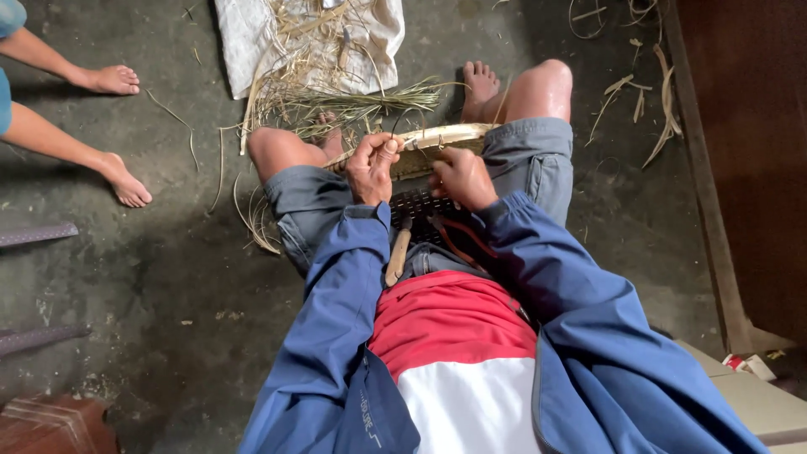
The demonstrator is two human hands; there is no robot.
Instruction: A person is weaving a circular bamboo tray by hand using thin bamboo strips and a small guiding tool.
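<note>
A dark woven basket [420, 206] with a pale bamboo rim [450, 134] rests on my lap between my knees. My left hand [371, 166] pinches a thin strip at the rim's left part, fingers closed. On the rim's middle, just to the right, my right hand [462, 176] has its fingers curled over the basket's edge. A tool with a wooden handle [398, 252] lies against my left thigh below the left hand. Orange-brown strips [458, 240] lie in my lap.
A white cloth [244, 34] with loose dry grass and strips [336, 92] lies on the concrete floor ahead of my feet. Another person's bare feet [113, 80] are at the far left. Bamboo shavings [664, 109] lie beside a wooden wall at right.
</note>
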